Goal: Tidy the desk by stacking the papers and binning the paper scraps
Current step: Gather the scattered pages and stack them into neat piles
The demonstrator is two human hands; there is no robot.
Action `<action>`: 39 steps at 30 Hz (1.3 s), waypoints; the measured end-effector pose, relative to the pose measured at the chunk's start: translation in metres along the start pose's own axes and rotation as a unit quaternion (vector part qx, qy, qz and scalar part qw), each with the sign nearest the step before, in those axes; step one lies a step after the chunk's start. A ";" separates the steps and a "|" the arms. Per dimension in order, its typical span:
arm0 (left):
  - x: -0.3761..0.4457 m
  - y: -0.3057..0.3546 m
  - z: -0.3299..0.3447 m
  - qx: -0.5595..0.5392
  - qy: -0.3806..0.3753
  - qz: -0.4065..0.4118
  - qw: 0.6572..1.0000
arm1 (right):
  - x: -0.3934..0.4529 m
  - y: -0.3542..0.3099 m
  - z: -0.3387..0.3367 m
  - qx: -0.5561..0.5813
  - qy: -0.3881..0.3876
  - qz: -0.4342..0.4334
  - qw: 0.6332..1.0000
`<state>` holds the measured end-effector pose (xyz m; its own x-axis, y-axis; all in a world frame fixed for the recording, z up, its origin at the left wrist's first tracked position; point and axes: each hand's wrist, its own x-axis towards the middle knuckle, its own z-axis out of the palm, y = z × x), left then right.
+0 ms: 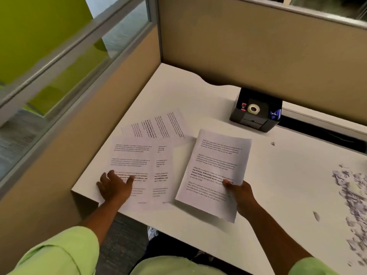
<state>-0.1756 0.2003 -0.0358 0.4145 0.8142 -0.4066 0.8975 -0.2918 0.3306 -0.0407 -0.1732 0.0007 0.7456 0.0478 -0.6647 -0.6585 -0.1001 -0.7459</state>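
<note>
The right hand [241, 192] has a sheaf of printed pages [215, 171] pinched at its lower right edge, thumb on top, the sheaf lifted a little off the desk [282, 185] and tilted, its long axis running away from the person and leaning slightly right. Over on the other side, the left hand [115, 186] lies flat with fingers spread, pressing on the nearest loose sheet [137, 161] by the desk's left corner. That's the relation to watch: the loose sheets lie directly left of the held sheaf, just beside it, their long axes roughly parallel to it, and the left hand is already on them. A third page [158, 125] sits farther back, turned sideways, partly tucked under the others, so that one will likely need rotating before it joins. I'd judge the left hand is the one to slide those sheets across to the right. The paper scraps [351, 197] are heaped well off to the right edge, untouched, nearer the right hand. A black organiser [256, 110] stands at the back.
</note>
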 end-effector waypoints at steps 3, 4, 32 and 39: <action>0.014 -0.005 -0.007 0.013 -0.033 -0.008 0.999 | 0.002 0.008 0.011 0.007 0.015 0.016 1.000; 0.017 -0.005 -0.009 0.010 -0.046 -0.015 0.999 | 0.002 0.011 0.016 0.012 0.021 0.016 1.000; -0.001 0.045 0.017 0.131 -0.095 0.046 0.986 | -0.007 0.054 0.017 -0.003 0.169 0.054 0.984; 0.005 0.045 0.011 0.121 -0.091 0.050 0.987 | 0.002 0.049 0.007 -0.021 0.147 0.059 0.987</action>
<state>-0.1311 0.1855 -0.0321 0.5037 0.6776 -0.5359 0.8509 -0.4962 0.1724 -0.0720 -0.1708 -0.0372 0.6648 -0.2575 -0.7012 -0.7428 -0.1282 -0.6572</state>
